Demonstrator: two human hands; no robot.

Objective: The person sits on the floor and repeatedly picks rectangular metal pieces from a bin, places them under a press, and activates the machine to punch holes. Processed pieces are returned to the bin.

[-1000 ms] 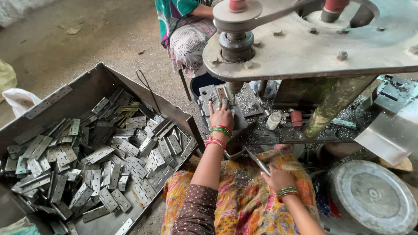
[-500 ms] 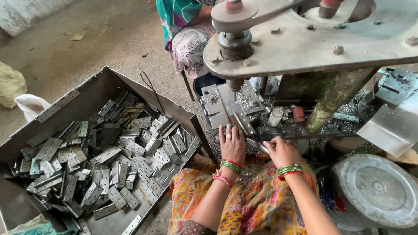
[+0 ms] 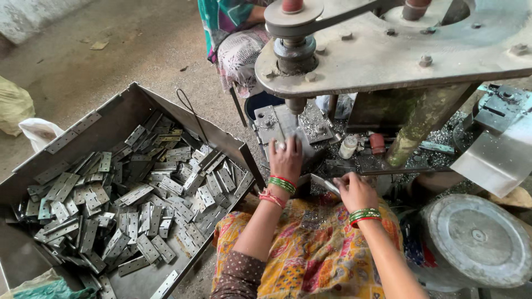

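My left hand (image 3: 285,158) lies flat, fingers spread, on the grey die block (image 3: 277,124) under the ram of a heavy metal press (image 3: 399,50). My right hand (image 3: 354,190) sits lower, near my lap, with its fingers closed on a flat metal hinge plate (image 3: 320,182) that points left toward the press bed. Both wrists wear green and red bangles. My lap is covered by yellow patterned cloth (image 3: 316,249).
A large grey metal tray (image 3: 111,111) at left holds several hinge plates (image 3: 138,205). Another person in patterned clothes (image 3: 235,41) sits behind the press. A round metal lid (image 3: 476,238) lies at right, white sacks (image 3: 39,133) at far left.
My left hand moved up from my lap onto the die block. My right hand shifted right and down a little, still with the hinge plate.
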